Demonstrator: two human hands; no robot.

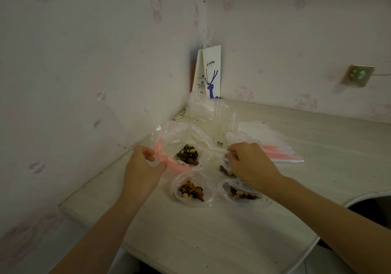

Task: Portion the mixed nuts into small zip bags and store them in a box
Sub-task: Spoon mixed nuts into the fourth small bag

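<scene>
Dim, flat indoor light; soft shadows under forearms on tabletop [211, 231]. Wide-angle bowing at edges; overall softness, faint grain.

The left wall [84, 62] and the right wall [296, 30] are meeting in a corner, both carrying pale wallpaper with faint pink cartoon figures. A light wood-grain table [190, 231] is standing against them. A socket plate [357, 75] is sitting on the right wall. Dim light is falling throughout.
</scene>
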